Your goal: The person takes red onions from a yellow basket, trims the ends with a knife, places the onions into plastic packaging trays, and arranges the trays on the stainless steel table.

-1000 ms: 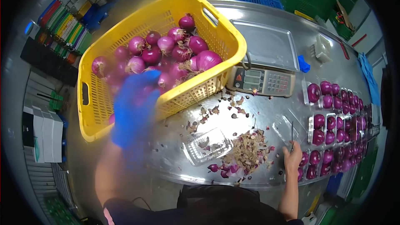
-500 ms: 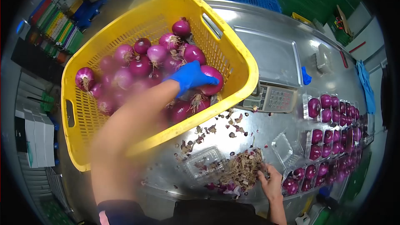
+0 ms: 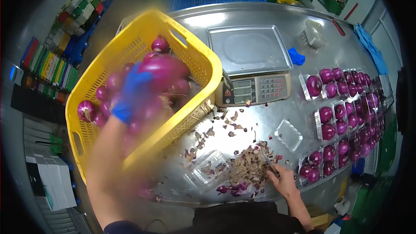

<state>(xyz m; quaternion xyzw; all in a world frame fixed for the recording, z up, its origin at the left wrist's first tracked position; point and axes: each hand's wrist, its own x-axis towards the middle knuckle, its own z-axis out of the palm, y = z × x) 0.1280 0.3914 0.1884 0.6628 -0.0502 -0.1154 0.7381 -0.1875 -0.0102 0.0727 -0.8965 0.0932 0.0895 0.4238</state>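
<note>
My left hand (image 3: pixel 131 95), in a blue glove and smeared by motion, is inside the yellow basket (image 3: pixel 216 71). Its fingers are on a large red onion (image 3: pixel 167 70), held above the other onions. More red onions (image 3: pixel 86 111) with dry roots lie in the basket. My bare right hand (image 3: pixel 284 181) is closed round a small knife (image 3: pixel 267 158), whose thin blade points away from me; the handle is mostly hidden. Beside it sits a heap of root and skin trimmings (image 3: pixel 249 169). A clear plastic tray (image 3: pixel 208 169) with scraps lies left of that heap.
A weighing scale (image 3: pixel 253 89) with a steel plate stands behind the basket's right side. Packed onion trays (image 3: pixel 328 131) line the table's right side. An empty clear tray (image 3: pixel 289 135), a blue crumpled glove (image 3: pixel 296 56) and stacked clear containers (image 3: pixel 315 37) lie on the steel table.
My left hand has moved left across the basket with the onion, now raised and blurred. The knife blade in my right hand now shows. The whole view has shifted.
</note>
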